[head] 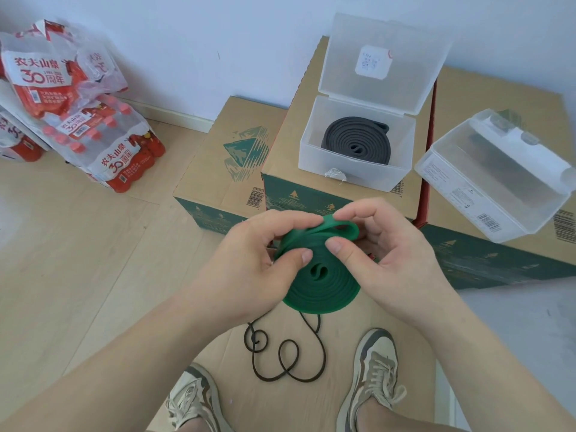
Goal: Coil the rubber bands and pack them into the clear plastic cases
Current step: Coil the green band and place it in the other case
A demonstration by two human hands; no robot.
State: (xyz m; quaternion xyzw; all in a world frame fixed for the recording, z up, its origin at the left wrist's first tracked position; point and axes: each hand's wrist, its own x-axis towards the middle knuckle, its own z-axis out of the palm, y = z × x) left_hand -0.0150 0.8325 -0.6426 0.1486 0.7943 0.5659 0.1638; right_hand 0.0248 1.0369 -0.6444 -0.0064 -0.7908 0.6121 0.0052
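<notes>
Head view: green band [324, 285] nearly coiled, both hands clamped on it, not yet cased.

Near: thin black cord [290, 353] lies loose on the floor cardboard, below the coil. Mid: left hand [249, 257] grips the coil's left side, thumb pressed on its face. Right hand [392, 254] holds the right side, thumb on the face, fingers pinching the last loose loop on top. The coil is in the air, short of the boxes. Far: open clear case [311, 151] on the middle cardboard box [290, 132] already holds a coiled grey band [358, 141]. Second clear case [498, 182] sits to its right, looks lidded, contents unclear. Risk: the tail loop is untucked, so if either thumb eases in transfer the rubber likely springs open. The open case looks taken, and opening the other would leave one hand on the coil.
</notes>
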